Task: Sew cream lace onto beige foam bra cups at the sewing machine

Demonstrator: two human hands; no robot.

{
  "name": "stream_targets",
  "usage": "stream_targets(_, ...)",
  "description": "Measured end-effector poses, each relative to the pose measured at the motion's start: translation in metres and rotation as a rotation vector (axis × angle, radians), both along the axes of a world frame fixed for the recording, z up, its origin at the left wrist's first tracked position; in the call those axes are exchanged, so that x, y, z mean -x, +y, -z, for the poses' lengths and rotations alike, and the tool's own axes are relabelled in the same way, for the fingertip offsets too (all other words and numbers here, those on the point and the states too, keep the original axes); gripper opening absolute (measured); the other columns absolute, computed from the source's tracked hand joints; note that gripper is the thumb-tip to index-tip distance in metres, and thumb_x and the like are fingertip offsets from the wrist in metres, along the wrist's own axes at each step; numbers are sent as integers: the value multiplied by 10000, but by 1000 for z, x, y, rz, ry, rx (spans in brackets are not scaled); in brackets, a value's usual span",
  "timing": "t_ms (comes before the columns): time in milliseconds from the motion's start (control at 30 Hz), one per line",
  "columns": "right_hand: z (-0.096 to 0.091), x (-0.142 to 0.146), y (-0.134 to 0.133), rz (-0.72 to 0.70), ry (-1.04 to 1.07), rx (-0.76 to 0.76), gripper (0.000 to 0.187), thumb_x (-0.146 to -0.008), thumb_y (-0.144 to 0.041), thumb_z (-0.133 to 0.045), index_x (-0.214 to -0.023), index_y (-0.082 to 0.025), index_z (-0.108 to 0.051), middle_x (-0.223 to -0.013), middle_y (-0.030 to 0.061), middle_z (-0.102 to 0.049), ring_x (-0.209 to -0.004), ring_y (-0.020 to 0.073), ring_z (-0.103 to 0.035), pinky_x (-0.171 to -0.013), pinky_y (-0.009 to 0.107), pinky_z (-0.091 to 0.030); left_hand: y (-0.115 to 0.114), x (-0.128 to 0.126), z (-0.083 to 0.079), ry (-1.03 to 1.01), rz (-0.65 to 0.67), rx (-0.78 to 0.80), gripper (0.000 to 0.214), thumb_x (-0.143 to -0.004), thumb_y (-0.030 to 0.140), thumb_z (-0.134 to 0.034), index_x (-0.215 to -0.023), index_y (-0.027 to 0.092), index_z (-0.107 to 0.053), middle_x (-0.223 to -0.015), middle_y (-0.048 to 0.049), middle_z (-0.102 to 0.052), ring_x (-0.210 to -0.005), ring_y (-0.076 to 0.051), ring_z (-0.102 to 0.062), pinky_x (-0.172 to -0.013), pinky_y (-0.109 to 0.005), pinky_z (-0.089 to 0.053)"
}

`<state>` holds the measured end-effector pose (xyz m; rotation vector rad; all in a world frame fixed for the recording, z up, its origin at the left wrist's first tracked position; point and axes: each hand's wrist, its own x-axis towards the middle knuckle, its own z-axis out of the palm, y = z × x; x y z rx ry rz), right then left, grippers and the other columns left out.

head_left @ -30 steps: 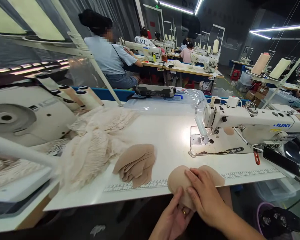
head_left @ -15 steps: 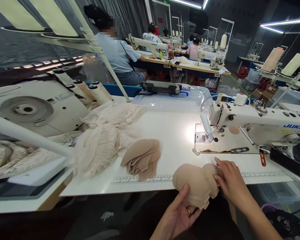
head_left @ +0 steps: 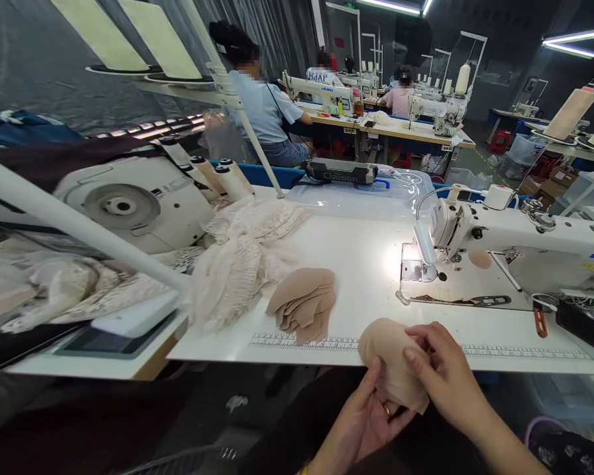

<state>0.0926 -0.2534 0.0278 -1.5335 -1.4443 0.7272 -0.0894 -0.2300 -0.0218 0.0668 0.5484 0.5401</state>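
Note:
A small stack of beige fabric cup pieces [head_left: 389, 353] is held over the table's front edge, between both hands. My left hand [head_left: 363, 419] grips it from below, thumb on top and fingers underneath. The fingers and thumb of my right hand [head_left: 448, 373] pinch its right side. The layers lie mostly over one another, so how many there are is hidden. To the left, a fanned pile of similar beige fabric pieces [head_left: 304, 303] rests on the white tabletop [head_left: 356, 264], untouched by either hand.
A white sewing machine [head_left: 544, 221] with a lit lamp stands at right, thread snips [head_left: 492, 301] on its bed. Cream lace fabric [head_left: 235, 264] is heaped at left, near a second machine [head_left: 129, 204]. A printed ruler [head_left: 515, 351] runs along the front edge. Co-workers sit beyond.
The fabric pieces in my hands were spread apart sideways; now they are gathered into one neater stack. My right hand has moved in closer to my left. The view has turned slightly left.

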Motion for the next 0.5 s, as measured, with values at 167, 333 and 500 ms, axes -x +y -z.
stream_targets(167, 18, 20, -4, -30, -282, -137, 304, -996, -334, -604, -1296, -288, -616, -1332, 117, -559, -1267, 314, -540, -1062, 528, -515, -5, 1, 4, -10, -48, -45, 500, -858, 530, -797, -1230, 207, -717, -1285, -111, -741, -1198, -295, -689, -1038, -458, -551)
stream_targets(333, 33, 37, -22, -44, -260, -138, 391, -1048, -271, -500, -1438, -298, -496, -1389, 119, -562, -1305, 291, -547, -1092, 521, -524, -7, -5, -5, 42, -136, 0, 421, -805, 379, -881, -1157, 189, -750, -1260, -106, -753, -1269, -327, -653, -1074, -433, -533)
stream_targets(500, 29, 36, -26, -105, -236, -142, 433, -1060, -284, -485, -1490, -301, -447, -1428, 110, -560, -1340, 259, -547, -1119, 463, -520, -5, -8, -10, 164, -270, 28, 423, -797, 178, -869, -1197, 141, -736, -1146, -122, -789, -1158, -315, -721, -1039, -402, -569)
